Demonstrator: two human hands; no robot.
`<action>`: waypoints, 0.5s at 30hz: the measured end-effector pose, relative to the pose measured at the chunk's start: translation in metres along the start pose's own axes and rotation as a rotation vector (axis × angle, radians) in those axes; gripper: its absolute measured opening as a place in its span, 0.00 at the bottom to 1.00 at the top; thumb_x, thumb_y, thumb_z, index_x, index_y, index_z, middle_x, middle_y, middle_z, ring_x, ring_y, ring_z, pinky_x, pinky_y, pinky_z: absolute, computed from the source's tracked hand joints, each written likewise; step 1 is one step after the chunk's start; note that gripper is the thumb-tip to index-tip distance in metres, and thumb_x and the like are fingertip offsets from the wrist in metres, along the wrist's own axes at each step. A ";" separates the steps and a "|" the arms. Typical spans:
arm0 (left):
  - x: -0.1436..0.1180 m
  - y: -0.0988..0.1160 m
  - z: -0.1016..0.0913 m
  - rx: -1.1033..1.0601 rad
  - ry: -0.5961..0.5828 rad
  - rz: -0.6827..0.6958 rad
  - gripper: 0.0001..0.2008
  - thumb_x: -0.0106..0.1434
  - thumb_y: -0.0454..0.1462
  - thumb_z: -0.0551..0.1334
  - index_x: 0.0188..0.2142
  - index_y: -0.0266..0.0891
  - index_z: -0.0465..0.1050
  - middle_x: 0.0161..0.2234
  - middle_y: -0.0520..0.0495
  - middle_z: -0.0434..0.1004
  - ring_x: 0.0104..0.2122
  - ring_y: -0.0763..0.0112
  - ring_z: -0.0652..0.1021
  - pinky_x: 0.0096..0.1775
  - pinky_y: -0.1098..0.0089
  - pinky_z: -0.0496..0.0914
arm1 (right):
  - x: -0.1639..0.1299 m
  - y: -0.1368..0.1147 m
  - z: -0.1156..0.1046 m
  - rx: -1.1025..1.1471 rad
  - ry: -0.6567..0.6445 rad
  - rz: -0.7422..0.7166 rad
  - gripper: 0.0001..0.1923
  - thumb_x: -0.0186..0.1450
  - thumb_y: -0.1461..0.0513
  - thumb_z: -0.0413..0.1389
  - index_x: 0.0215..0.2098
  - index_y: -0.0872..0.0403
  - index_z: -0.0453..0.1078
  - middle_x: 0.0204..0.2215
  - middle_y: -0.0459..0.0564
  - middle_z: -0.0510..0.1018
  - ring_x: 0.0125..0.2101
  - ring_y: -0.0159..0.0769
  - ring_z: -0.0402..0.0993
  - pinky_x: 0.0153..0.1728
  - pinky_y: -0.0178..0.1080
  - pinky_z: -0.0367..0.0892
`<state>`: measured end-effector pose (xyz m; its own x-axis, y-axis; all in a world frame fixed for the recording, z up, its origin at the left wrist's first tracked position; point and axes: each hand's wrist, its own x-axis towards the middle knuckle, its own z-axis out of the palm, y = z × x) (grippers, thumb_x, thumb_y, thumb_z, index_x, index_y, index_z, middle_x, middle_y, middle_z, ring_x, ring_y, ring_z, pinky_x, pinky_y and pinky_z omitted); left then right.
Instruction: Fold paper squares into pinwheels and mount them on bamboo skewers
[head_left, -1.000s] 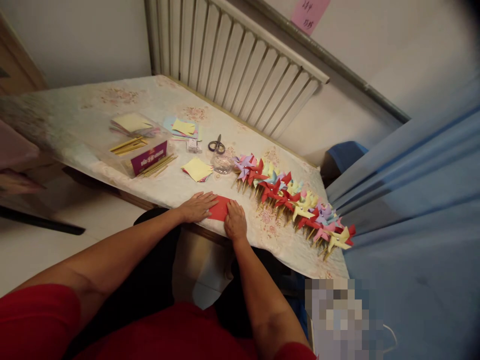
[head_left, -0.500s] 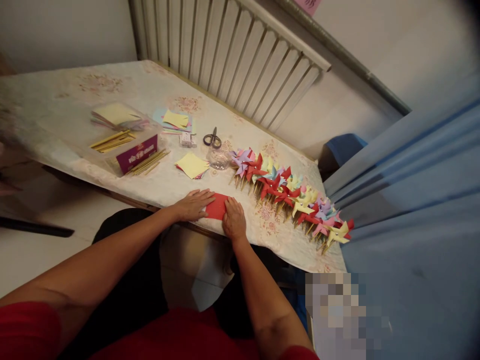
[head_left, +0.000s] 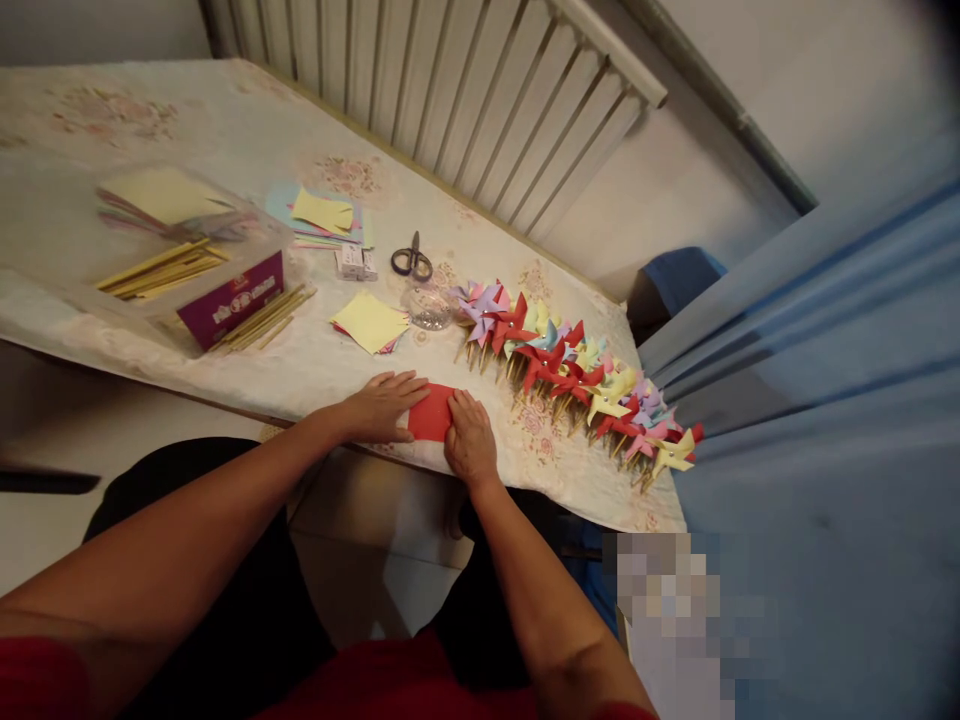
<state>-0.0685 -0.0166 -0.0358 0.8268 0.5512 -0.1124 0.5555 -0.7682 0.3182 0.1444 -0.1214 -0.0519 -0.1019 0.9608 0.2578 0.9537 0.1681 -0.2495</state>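
Note:
A red sheet of paper (head_left: 430, 412) lies at the table's front edge between my two hands. My left hand (head_left: 381, 405) rests flat at the sheet's left side, fingers stretched out and slightly apart. At the right side my right hand (head_left: 472, 437) is closed, its curled fingers pressed on the paper's edge. Whether the sheet is folded I cannot tell. Just beyond lies a stack of yellow-topped paper squares (head_left: 370, 321), beside a clear bag of small shiny pieces (head_left: 429, 308). Black-handled scissors (head_left: 412, 262) lie farther back.
Finished paper pinwheels (head_left: 559, 365) on sticks lie in a long row on the right. At the left a clear plastic box (head_left: 166, 322) holds sticks and paper, with loose sticks (head_left: 268, 318) against it. Small white boxes (head_left: 356, 263) and more paper (head_left: 324, 211) lie behind.
The view has shifted, so the box and stacks on the left appear larger and farther left. Both hands stay at the red paper, with little visible movement.

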 end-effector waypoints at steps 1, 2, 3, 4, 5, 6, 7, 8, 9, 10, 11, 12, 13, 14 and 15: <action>0.001 0.000 0.000 -0.006 0.001 0.001 0.44 0.62 0.51 0.64 0.72 0.41 0.52 0.74 0.38 0.47 0.73 0.49 0.48 0.69 0.49 0.44 | 0.000 0.000 0.000 0.001 0.001 0.001 0.30 0.65 0.70 0.47 0.66 0.59 0.64 0.67 0.57 0.66 0.70 0.44 0.54 0.71 0.52 0.48; 0.001 -0.001 0.001 -0.013 0.007 0.006 0.44 0.62 0.51 0.64 0.72 0.42 0.52 0.74 0.38 0.47 0.73 0.49 0.48 0.69 0.49 0.43 | 0.000 0.000 0.000 0.001 0.001 0.003 0.30 0.65 0.70 0.47 0.66 0.59 0.64 0.68 0.57 0.66 0.71 0.43 0.54 0.71 0.52 0.49; 0.002 -0.002 0.003 -0.017 0.015 0.015 0.45 0.61 0.52 0.65 0.72 0.42 0.52 0.74 0.38 0.47 0.73 0.49 0.48 0.69 0.49 0.43 | 0.000 0.000 -0.001 0.002 0.001 0.005 0.31 0.65 0.70 0.47 0.66 0.58 0.64 0.68 0.57 0.66 0.71 0.43 0.54 0.71 0.52 0.49; 0.002 -0.004 0.004 -0.020 0.027 0.027 0.45 0.61 0.52 0.65 0.72 0.42 0.52 0.74 0.37 0.47 0.73 0.48 0.48 0.68 0.48 0.43 | 0.000 -0.001 -0.001 0.003 0.000 0.008 0.31 0.65 0.70 0.47 0.66 0.58 0.64 0.68 0.56 0.66 0.71 0.43 0.54 0.71 0.52 0.49; 0.003 -0.006 0.006 -0.021 0.037 0.043 0.46 0.61 0.53 0.65 0.72 0.42 0.52 0.74 0.37 0.48 0.73 0.47 0.48 0.68 0.48 0.43 | 0.000 -0.001 -0.001 0.003 -0.001 0.011 0.31 0.65 0.70 0.47 0.66 0.57 0.64 0.68 0.56 0.66 0.71 0.43 0.54 0.71 0.53 0.49; 0.003 -0.009 0.007 -0.021 0.041 0.062 0.46 0.60 0.54 0.65 0.72 0.42 0.51 0.74 0.36 0.47 0.73 0.47 0.48 0.68 0.48 0.43 | 0.000 -0.001 -0.001 0.003 -0.002 0.013 0.31 0.65 0.70 0.47 0.66 0.58 0.64 0.68 0.56 0.66 0.70 0.43 0.54 0.71 0.53 0.50; 0.004 -0.011 0.008 -0.024 0.041 0.082 0.47 0.60 0.55 0.65 0.73 0.42 0.51 0.74 0.36 0.47 0.73 0.46 0.48 0.68 0.48 0.42 | 0.000 -0.001 -0.002 0.004 -0.002 0.015 0.31 0.65 0.70 0.47 0.66 0.58 0.64 0.68 0.56 0.66 0.70 0.43 0.55 0.71 0.53 0.50; 0.005 -0.014 0.008 -0.030 0.037 0.099 0.47 0.60 0.56 0.65 0.73 0.42 0.51 0.74 0.36 0.47 0.73 0.47 0.48 0.68 0.48 0.42 | -0.001 -0.001 -0.002 0.005 -0.001 0.017 0.31 0.65 0.70 0.47 0.66 0.58 0.64 0.68 0.56 0.66 0.70 0.44 0.55 0.71 0.53 0.50; 0.006 -0.017 0.007 -0.043 0.029 0.111 0.48 0.60 0.57 0.64 0.73 0.41 0.51 0.74 0.36 0.47 0.73 0.47 0.48 0.68 0.49 0.43 | -0.001 -0.001 -0.002 0.006 0.002 0.020 0.31 0.65 0.70 0.47 0.66 0.58 0.65 0.68 0.56 0.66 0.70 0.44 0.55 0.71 0.53 0.50; 0.007 -0.019 0.005 -0.063 0.021 0.117 0.48 0.60 0.58 0.64 0.72 0.40 0.51 0.74 0.35 0.47 0.73 0.47 0.49 0.68 0.50 0.43 | -0.001 -0.001 -0.001 0.010 0.008 0.023 0.31 0.65 0.70 0.47 0.66 0.58 0.65 0.67 0.57 0.66 0.70 0.43 0.56 0.71 0.53 0.50; 0.009 -0.021 0.002 -0.088 0.017 0.114 0.48 0.61 0.58 0.63 0.72 0.39 0.52 0.74 0.34 0.48 0.73 0.47 0.50 0.68 0.51 0.44 | -0.002 -0.001 -0.001 0.018 0.018 0.024 0.30 0.66 0.70 0.47 0.66 0.59 0.65 0.67 0.57 0.67 0.70 0.43 0.56 0.71 0.53 0.51; 0.010 -0.022 -0.001 -0.115 0.019 0.106 0.47 0.61 0.58 0.62 0.72 0.37 0.53 0.73 0.33 0.49 0.72 0.48 0.52 0.69 0.52 0.46 | -0.002 -0.001 -0.001 0.031 0.035 0.023 0.29 0.66 0.69 0.46 0.65 0.59 0.66 0.66 0.58 0.67 0.69 0.43 0.57 0.71 0.53 0.52; 0.012 -0.023 -0.005 -0.141 0.031 0.094 0.46 0.62 0.57 0.62 0.71 0.35 0.54 0.73 0.33 0.51 0.72 0.49 0.53 0.68 0.53 0.48 | -0.003 0.000 -0.001 0.048 0.060 0.022 0.28 0.67 0.69 0.46 0.65 0.59 0.67 0.66 0.59 0.68 0.69 0.43 0.59 0.70 0.53 0.53; 0.014 -0.023 -0.008 -0.165 0.052 0.078 0.43 0.64 0.56 0.60 0.70 0.34 0.56 0.72 0.33 0.53 0.71 0.50 0.55 0.68 0.55 0.50 | -0.004 0.000 -0.001 0.071 0.092 0.019 0.27 0.68 0.68 0.45 0.64 0.59 0.67 0.65 0.60 0.69 0.68 0.43 0.60 0.70 0.53 0.55; 0.015 -0.022 -0.012 -0.188 0.080 0.060 0.40 0.66 0.54 0.59 0.69 0.33 0.58 0.71 0.33 0.56 0.70 0.52 0.58 0.68 0.57 0.52 | -0.006 0.000 -0.002 0.096 0.127 0.015 0.26 0.69 0.67 0.45 0.64 0.58 0.67 0.64 0.60 0.70 0.68 0.43 0.61 0.69 0.53 0.57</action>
<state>-0.0693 0.0129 -0.0334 0.8438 0.5364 -0.0150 0.4730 -0.7303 0.4929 0.1453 -0.1271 -0.0518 -0.0454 0.9287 0.3680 0.9227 0.1802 -0.3409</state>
